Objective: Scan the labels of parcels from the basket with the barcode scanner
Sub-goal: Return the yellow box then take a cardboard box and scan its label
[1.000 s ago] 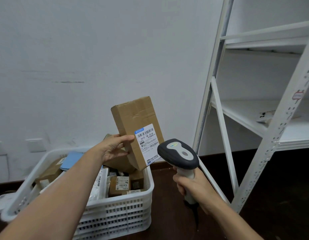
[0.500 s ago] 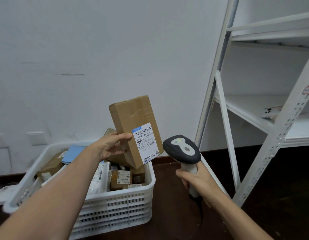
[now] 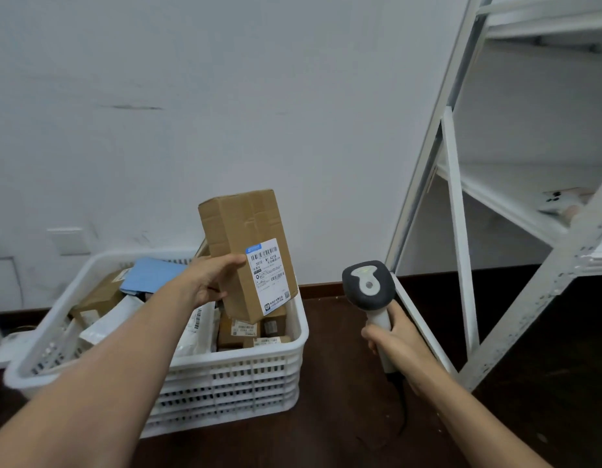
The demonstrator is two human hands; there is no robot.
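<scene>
The left hand [image 3: 213, 282] grips a labelled box [image 3: 247, 255] above the basket [image 3: 225, 376]. The right hand [image 3: 399, 339], well apart, clasps the scanner [image 3: 368, 285].

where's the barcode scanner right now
In the head view the barcode scanner is right of centre, upright in the right hand, between the white basket and the shelf frame.

left hand [image 3: 210, 282] grips parcel [image 3: 247, 251] | right hand [image 3: 399, 342] grips scanner [image 3: 368, 285]
</scene>
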